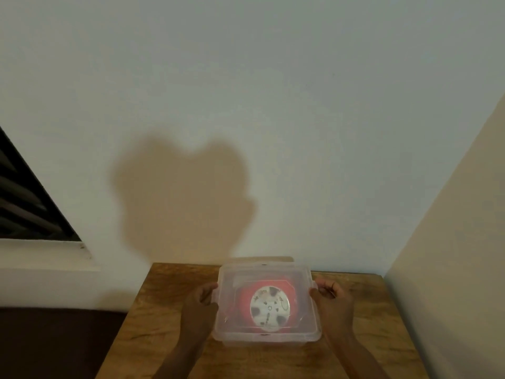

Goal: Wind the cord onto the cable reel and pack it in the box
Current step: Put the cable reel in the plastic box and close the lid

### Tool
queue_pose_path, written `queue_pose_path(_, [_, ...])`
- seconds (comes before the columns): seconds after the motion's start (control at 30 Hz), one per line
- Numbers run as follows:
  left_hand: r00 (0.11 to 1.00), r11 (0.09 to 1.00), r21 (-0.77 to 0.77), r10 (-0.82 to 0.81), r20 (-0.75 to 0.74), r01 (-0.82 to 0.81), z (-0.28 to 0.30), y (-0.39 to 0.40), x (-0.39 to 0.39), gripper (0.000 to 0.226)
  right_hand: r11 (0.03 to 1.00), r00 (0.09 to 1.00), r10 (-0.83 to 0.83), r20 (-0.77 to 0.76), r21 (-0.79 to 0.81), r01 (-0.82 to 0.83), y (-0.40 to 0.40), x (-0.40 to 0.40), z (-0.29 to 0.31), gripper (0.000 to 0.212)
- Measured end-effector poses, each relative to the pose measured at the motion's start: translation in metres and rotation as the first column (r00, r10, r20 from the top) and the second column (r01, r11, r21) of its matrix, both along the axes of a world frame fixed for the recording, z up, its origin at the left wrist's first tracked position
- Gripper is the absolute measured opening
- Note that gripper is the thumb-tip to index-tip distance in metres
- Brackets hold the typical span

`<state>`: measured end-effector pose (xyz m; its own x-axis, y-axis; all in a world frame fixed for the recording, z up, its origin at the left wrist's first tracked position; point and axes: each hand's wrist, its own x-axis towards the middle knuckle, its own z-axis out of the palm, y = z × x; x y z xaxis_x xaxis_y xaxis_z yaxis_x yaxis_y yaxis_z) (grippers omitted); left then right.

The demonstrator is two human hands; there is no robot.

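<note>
A clear plastic box (306, 332) with its translucent lid (237, 272) on top stands on the wooden table (153, 324). Through the lid I see the red cable reel (293, 296) with its white round socket face (270, 309) lying flat inside. No loose cord shows outside the box. My left hand (200, 303) grips the box's left side at the lid's edge. My right hand (333, 299) grips the right side in the same way. Both forearms reach in from the bottom of the view.
The table stands against a pale wall, with a second wall (451, 269) close on the right. A dark surface (54, 343) lies to the left of the table, below a white ledge (43, 250) and a dark window (24, 203).
</note>
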<state>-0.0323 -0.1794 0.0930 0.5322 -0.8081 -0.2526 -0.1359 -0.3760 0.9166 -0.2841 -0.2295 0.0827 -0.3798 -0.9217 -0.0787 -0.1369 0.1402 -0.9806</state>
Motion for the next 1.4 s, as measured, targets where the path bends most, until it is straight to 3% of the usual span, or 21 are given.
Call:
queue_pose_path(0.3, [1.0, 0.999, -0.035, 0.007, -0.01, -0.007, -0.008, -0.009, 0.007, 0.026, 0.998, 0.99, 0.063, -0.124, -0.013, -0.066, -0.014, 0.002, -0.018, 0.019])
queue_pose_path(0.53, [0.995, 0.998, 0.001, 0.057, -0.082, -0.057, -0.012, -0.022, 0.014, 0.033, 0.997, 0.983, 0.07, -0.172, -0.012, -0.073, -0.016, 0.002, -0.035, 0.016])
queue_pose_path(0.7, [0.999, 0.998, 0.053, -0.022, 0.03, 0.02, -0.017, -0.027, 0.016, 0.025, 0.997, 0.975, 0.079, -0.207, 0.035, -0.073, -0.019, 0.003, -0.045, 0.013])
queue_pose_path(0.83, [0.99, 0.994, 0.087, -0.071, 0.12, 0.061, -0.019, -0.032, 0.015, 0.019, 0.984, 0.939, 0.177, -0.294, 0.019, -0.179, -0.018, 0.005, -0.052, 0.018])
queue_pose_path(0.97, [0.987, 0.997, 0.077, -0.035, 0.158, 0.023, -0.028, -0.033, 0.012, 0.018, 0.971, 0.931, 0.24, -0.276, 0.061, -0.232, -0.017, 0.004, -0.066, 0.025])
queue_pose_path(1.17, [0.998, 0.991, 0.129, 0.028, -0.05, -0.022, -0.027, -0.033, 0.023, 0.029, 0.933, 0.954, 0.285, -0.097, 0.256, -0.253, -0.025, 0.003, -0.064, 0.034])
queue_pose_path(1.23, [0.992, 0.987, 0.156, 0.039, -0.122, -0.019, -0.026, -0.028, 0.026, 0.025, 0.92, 0.953, 0.278, -0.119, 0.317, -0.229, -0.026, 0.002, -0.061, 0.031])
queue_pose_path(1.4, [0.97, 0.978, 0.202, 0.007, -0.243, 0.043, -0.028, -0.019, 0.027, 0.016, 0.922, 0.978, 0.205, -0.044, 0.345, -0.178, -0.024, 0.005, -0.062, 0.041])
